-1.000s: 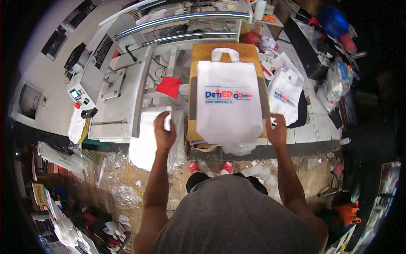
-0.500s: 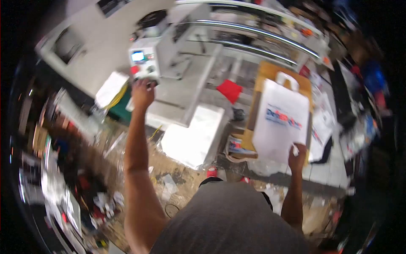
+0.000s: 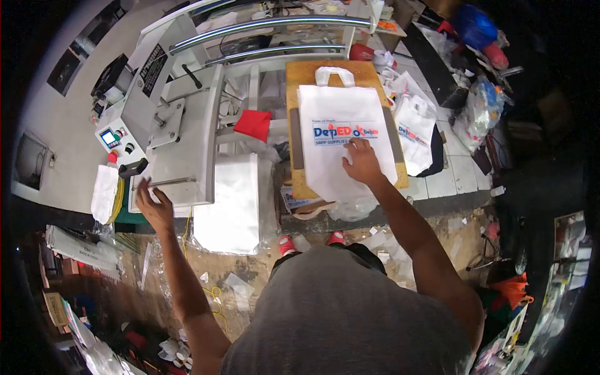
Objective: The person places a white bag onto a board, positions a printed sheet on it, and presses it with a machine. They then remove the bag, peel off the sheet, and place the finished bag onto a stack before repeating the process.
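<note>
A white bag (image 3: 325,169) with a loop handle and blue and red lettering lies flat on a tan board (image 3: 303,72). My right hand (image 3: 364,162) rests on the bag's printed area, fingers apart and slightly bent, holding nothing. Off to the left, my left hand (image 3: 155,205) is open beside the front edge of a white press machine (image 3: 139,103), just below its dark handle (image 3: 133,169). The machine's control box carries a lit screen (image 3: 110,137) and a red button (image 3: 112,156).
A red cloth (image 3: 252,125) lies on the frame between machine and board. White sheets (image 3: 228,212) sit below it. Another printed bag (image 3: 412,128) lies right of the board. Metal rails (image 3: 275,23) cross the back. Yellow cord (image 3: 216,300) and scraps litter the floor.
The view has swung left. My left hand has come off the control box's handle and opened. My right hand has let go of the bag's lower right corner and moved onto the print.
</note>
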`<state>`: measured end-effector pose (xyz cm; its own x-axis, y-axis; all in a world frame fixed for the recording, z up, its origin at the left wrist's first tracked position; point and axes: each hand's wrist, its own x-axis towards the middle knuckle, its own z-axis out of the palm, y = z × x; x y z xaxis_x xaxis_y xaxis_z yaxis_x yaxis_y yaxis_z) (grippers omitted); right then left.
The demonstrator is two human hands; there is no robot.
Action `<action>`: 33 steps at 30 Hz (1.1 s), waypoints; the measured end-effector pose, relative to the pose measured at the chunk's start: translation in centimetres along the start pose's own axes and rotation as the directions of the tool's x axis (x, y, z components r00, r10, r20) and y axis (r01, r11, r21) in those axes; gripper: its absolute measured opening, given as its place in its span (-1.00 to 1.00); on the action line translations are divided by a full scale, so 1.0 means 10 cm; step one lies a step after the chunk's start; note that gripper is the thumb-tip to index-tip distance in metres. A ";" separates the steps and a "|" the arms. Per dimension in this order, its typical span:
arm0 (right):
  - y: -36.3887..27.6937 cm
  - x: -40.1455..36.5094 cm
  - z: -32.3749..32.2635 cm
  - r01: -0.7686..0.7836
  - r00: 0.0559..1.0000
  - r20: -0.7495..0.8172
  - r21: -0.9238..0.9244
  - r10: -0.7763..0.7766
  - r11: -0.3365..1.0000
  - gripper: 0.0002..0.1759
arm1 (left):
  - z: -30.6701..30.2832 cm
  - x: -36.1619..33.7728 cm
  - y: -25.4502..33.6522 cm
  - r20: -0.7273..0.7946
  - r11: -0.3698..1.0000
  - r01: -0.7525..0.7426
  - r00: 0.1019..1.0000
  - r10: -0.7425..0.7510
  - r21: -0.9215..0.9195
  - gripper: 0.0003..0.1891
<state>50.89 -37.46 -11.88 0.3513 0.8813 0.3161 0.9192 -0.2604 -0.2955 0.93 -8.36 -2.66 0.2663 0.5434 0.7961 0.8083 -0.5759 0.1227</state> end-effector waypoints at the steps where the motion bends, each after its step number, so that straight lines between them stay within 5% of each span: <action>1: 0.04 0.02 0.04 0.012 1.000 0.008 -0.020 -0.012 1.000 -0.50 | -0.07 -0.21 0.18 -0.004 1.000 0.018 1.000 -0.018 0.005 -0.65; 5: 0.16 0.04 0.12 0.033 0.998 0.049 -0.056 -0.030 0.998 -0.39 | -0.27 -1.16 0.82 0.029 0.998 -0.027 0.999 0.028 -0.058 -0.68; 10: 0.24 0.02 0.18 0.059 0.997 0.050 -0.039 -0.057 0.997 -0.37 | -0.43 -2.54 1.38 0.337 0.958 0.250 0.922 -0.192 -0.138 -0.77; 16: 0.27 0.03 0.19 0.060 0.998 0.035 -0.015 -0.060 0.998 -0.37 | -0.64 -3.65 1.71 0.749 0.910 0.411 0.583 -0.315 0.063 -0.86; 20: 0.27 0.02 0.20 0.046 0.999 -0.006 0.005 -0.046 0.999 -0.38 | -0.69 -3.77 1.73 0.787 0.897 0.431 0.520 -0.333 0.095 -0.85; 24: 0.26 0.01 0.19 0.034 0.999 0.001 -0.009 -0.034 0.999 -0.37 | -0.58 -3.69 1.57 0.781 0.885 0.460 0.525 -0.338 0.074 -0.85; 29: 0.25 0.01 0.19 0.030 1.000 0.009 -0.017 -0.030 0.999 -0.36 | -0.38 -3.31 1.29 0.714 0.907 0.421 0.639 -0.286 -0.014 -0.86; 33: 0.19 0.00 0.15 0.025 1.000 -0.005 -0.041 -0.025 0.999 -0.37 | -0.26 -2.84 1.00 0.611 0.951 0.262 0.784 -0.110 -0.166 -0.82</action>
<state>52.37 -37.34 -13.79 0.3291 0.8854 0.3284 0.9342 -0.2546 -0.2500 0.11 -31.16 -22.44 0.4408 0.8624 0.2488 0.7513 -0.5062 0.4235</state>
